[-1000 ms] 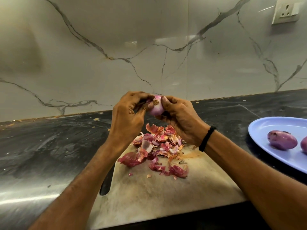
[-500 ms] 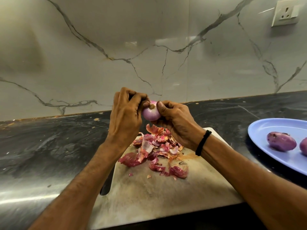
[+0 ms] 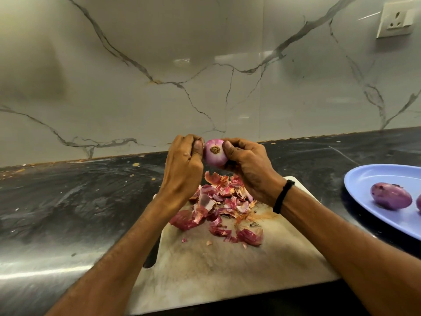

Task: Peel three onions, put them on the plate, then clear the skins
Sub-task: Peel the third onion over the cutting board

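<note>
So the onion (image 3: 215, 156) is up in the air between your hands, right over the back of the cutting board (image 3: 227, 270), brown root end facing you. Your right hand (image 3: 248, 169) is wrapped round it from the right and underneath, thumb lying over the top next to the root. Your left hand (image 3: 184, 169) is pinching at its left side, thumb tip pressed on the pink surface and fingers curled in tight behind it. Can't tell if there's a bit of skin caught in that pinch. Directly below you've got the skins (image 3: 218, 201) heaped on the far half of the board, with a few scraps strayed toward the middle. Black wristband (image 3: 282, 197) on your right wrist. Off to the right, the blue plate (image 3: 364, 179) sits on the dark countertop (image 3: 79, 201) with one peeled onion (image 3: 390, 199) on it, plus another onion (image 3: 418, 202) cut off by the frame edge
</note>
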